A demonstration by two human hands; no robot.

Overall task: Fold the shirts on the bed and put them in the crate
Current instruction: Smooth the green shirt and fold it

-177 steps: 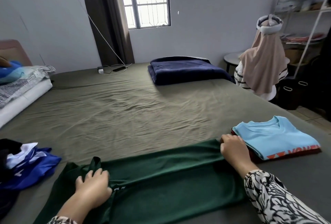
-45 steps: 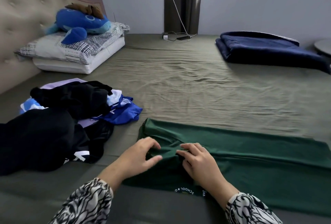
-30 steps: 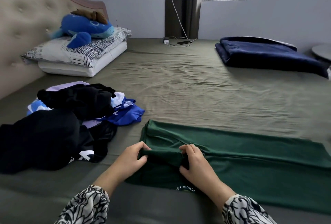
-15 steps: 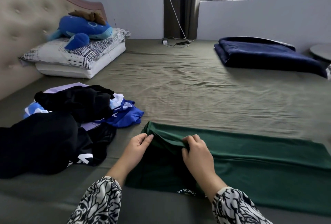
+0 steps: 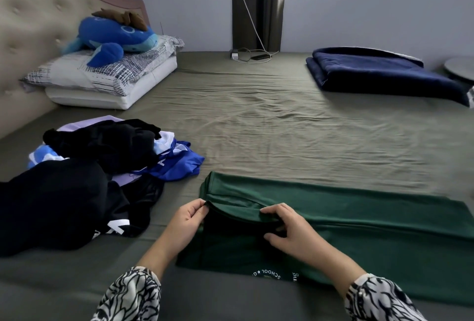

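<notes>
A dark green shirt [image 5: 359, 220] lies as a long folded strip across the near part of the bed, white print showing at its near edge. My left hand [image 5: 186, 220] pinches a raised fold at the shirt's left end. My right hand [image 5: 287, 230] grips the same fold a little to the right, thumb underneath. A heap of unfolded shirts [image 5: 84, 179], black, blue, white and lilac, sits to the left. No crate is in view.
The olive bed sheet [image 5: 269, 128] stretches ahead. Pillows [image 5: 102, 79] with a blue plush toy [image 5: 115, 35] lie by the headboard at the far left. A folded navy blanket [image 5: 384, 74] sits far right. A charger and cable [image 5: 251, 56] rest at the far edge.
Both hands moved to the green shirt's left end, took hold of a fold there and lifted it slightly. The head turned left, so the folded light blue shirt left the view.
</notes>
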